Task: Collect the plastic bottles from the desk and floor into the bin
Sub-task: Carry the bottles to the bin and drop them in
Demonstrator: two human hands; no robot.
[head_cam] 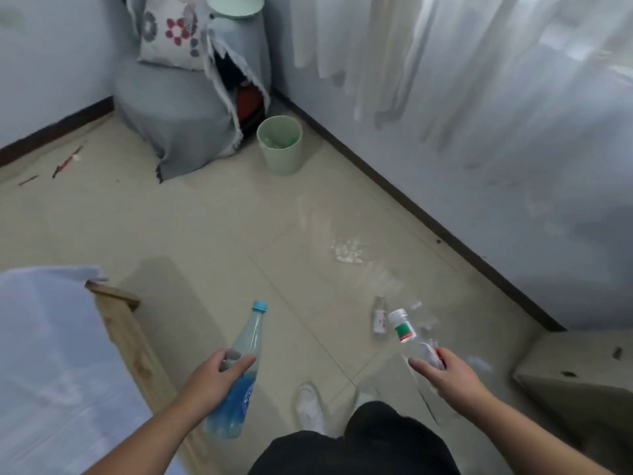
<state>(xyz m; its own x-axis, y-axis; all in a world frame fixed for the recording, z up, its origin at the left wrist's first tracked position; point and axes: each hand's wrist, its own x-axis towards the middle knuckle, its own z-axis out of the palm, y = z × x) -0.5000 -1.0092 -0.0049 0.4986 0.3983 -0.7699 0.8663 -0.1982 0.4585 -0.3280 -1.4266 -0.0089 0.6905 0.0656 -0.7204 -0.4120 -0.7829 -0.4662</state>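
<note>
My left hand (pixel 219 375) grips a clear bottle with a blue cap and blue label (pixel 245 337) around its middle, neck pointing up and away. A clear bottle with a white cap and green-red label (pixel 404 329) is held near its base by my right hand (pixel 445 375). Between the two hands, a small clear bottle with a white label (pixel 379 318) lies on the tiled floor. The pale green bin (pixel 280 145) stands far ahead by the wall corner, with something pale inside.
A cloth-covered seat (pixel 178 111) with a flowered cushion stands left of the bin. A wooden-edged desk under a white cover (pixel 51 354) fills the lower left. A beige box (pixel 579 368) sits at the right. Curtains hang along the right wall. My white shoes (pixel 310 406) show below.
</note>
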